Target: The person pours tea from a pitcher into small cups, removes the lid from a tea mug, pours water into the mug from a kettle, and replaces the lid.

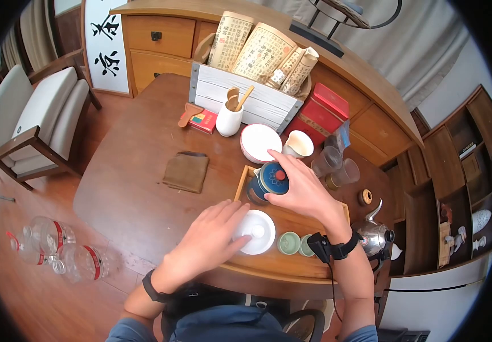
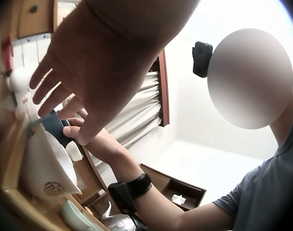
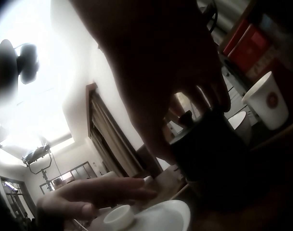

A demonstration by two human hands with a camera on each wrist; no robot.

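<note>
A dark blue teapot (image 1: 268, 181) with a red knob stands at the far end of a wooden tray (image 1: 291, 265). My right hand (image 1: 298, 183) grips it from above, fingers curled round the lid and body. My left hand (image 1: 230, 223) lies flat with straight fingers touching a white lidded bowl (image 1: 257, 232) on the tray's near left. The left wrist view shows the left hand (image 2: 84, 82) spread above the white bowl (image 2: 45, 168), with the teapot (image 2: 55, 127) behind. In the right wrist view my right hand (image 3: 161, 72) covers the dark teapot (image 3: 209, 154) beyond the white lid (image 3: 151, 219).
Two green cups (image 1: 289, 243) sit on the tray beside the bowl. A steel kettle (image 1: 374, 236) stands at the right. Behind are a white bowl (image 1: 257, 142), a pitcher (image 1: 298, 143), glasses (image 1: 334, 162), a red tin (image 1: 323, 114) and a white crate (image 1: 246, 94). A brown cloth (image 1: 186, 171) lies left.
</note>
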